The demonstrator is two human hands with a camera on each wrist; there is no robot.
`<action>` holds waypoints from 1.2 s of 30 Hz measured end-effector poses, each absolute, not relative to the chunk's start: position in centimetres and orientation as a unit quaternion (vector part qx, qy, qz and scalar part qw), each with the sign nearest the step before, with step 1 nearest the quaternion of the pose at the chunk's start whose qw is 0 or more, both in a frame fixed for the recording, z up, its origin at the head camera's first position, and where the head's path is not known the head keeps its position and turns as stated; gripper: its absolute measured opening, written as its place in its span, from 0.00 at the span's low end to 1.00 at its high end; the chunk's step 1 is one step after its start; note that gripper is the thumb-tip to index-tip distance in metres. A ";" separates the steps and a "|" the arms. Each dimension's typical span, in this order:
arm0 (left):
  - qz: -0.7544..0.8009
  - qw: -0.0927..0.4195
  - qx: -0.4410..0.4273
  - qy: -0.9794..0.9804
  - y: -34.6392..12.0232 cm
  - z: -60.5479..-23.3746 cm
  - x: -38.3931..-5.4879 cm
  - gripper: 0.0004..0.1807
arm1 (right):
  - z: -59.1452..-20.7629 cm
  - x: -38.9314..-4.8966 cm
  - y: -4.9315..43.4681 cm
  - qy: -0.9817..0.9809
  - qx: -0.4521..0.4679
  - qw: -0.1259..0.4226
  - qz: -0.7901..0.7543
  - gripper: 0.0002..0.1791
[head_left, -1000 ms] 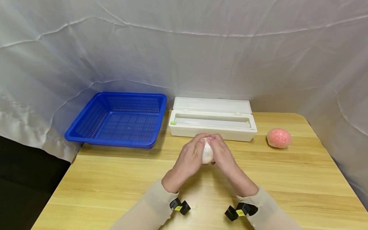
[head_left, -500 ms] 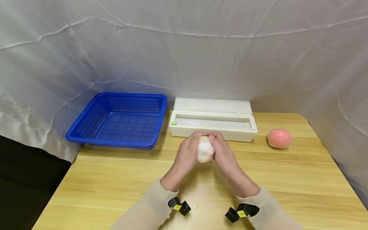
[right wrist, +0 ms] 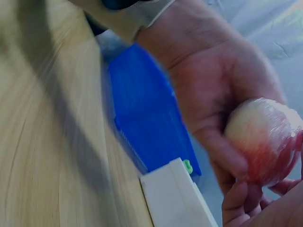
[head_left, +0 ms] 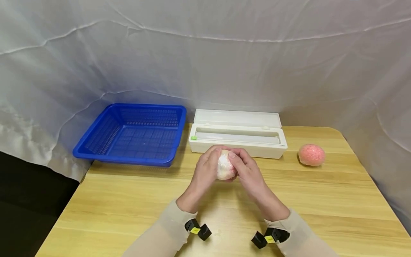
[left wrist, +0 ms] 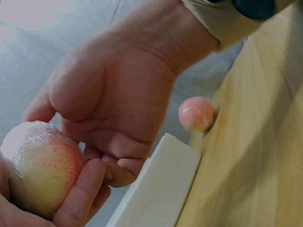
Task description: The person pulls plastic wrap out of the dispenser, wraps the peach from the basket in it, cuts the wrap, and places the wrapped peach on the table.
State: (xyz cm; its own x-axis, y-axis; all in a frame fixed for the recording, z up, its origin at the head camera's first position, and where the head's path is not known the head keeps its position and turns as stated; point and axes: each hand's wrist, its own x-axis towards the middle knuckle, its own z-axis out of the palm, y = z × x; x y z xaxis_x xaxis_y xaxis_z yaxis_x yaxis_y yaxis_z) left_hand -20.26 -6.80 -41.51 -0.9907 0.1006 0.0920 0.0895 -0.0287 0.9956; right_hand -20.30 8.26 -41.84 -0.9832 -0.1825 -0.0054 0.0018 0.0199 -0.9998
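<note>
Between both hands, above the table, is a peach (head_left: 225, 167) in clear cling film, yellowish with a red blush. My left hand (head_left: 204, 167) grips it from the left, its thumb along the fruit. The right hand (head_left: 249, 172) holds the other side, thumb pressed on the film near the top. Shiny wrinkles of film show on the peach (left wrist: 43, 165) in the left wrist view. In the right wrist view the redder side of the peach (right wrist: 265, 146) sits between the fingers of both hands. The fingers on its far side are partly hidden in the head view.
Behind the hands stands a white cling film dispenser (head_left: 237, 149), its lid up, with a film roll and a green slider. A blue plastic basket (head_left: 125, 157) is at the back left. Another wrapped pink peach (head_left: 311, 155) rests on the wooden table (head_left: 128, 207) at right.
The peach has turned in the hands and shifted slightly left, showing more of its surface than a second ago. The right thumb has moved onto its top, and the left hand has shifted slightly left.
</note>
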 end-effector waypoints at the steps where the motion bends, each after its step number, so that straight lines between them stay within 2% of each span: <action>1: 0.722 0.011 0.066 0.688 -6.8 -41.5 -20.3 0.24 | -41.9 -20.3 8.2 0.709 -0.061 0.067 -0.700 0.20; 6: 0.744 0.026 0.039 0.667 -6.7 -41.3 -20.3 0.24 | -41.7 -20.3 8.3 0.707 -0.063 0.075 -0.701 0.25; 14: 0.763 0.018 0.024 0.646 -6.7 -41.2 -20.5 0.25 | -42.2 -20.5 8.7 0.739 -0.119 0.041 -0.662 0.22; 20: 0.738 -0.008 0.019 0.675 -7.0 -40.8 -20.8 0.26 | -42.1 -20.4 9.6 0.815 -0.192 0.014 -0.546 0.49; 26: 0.653 -0.007 0.029 0.757 -7.3 -40.9 -20.8 0.23 | -41.9 -19.7 9.6 0.891 -0.210 -0.075 -0.396 0.52; 30: 0.728 0.019 0.012 0.685 -7.1 -41.3 -21.0 0.22 | -41.9 -19.4 9.4 0.891 -0.241 -0.101 -0.370 0.55; 36: 0.851 0.077 -0.013 0.519 -7.1 -41.1 -21.1 0.23 | -41.5 -19.4 9.5 0.868 -0.269 -0.083 -0.410 0.57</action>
State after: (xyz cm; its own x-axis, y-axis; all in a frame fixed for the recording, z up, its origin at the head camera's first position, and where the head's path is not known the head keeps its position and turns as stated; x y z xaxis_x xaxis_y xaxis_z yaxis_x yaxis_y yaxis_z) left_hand -21.06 -7.13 -41.08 -0.9878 0.1179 -0.1022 -0.1448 -0.4490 0.8817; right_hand -19.43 9.55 -41.47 -0.8414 -0.3988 0.3647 -0.5350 0.5198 -0.6660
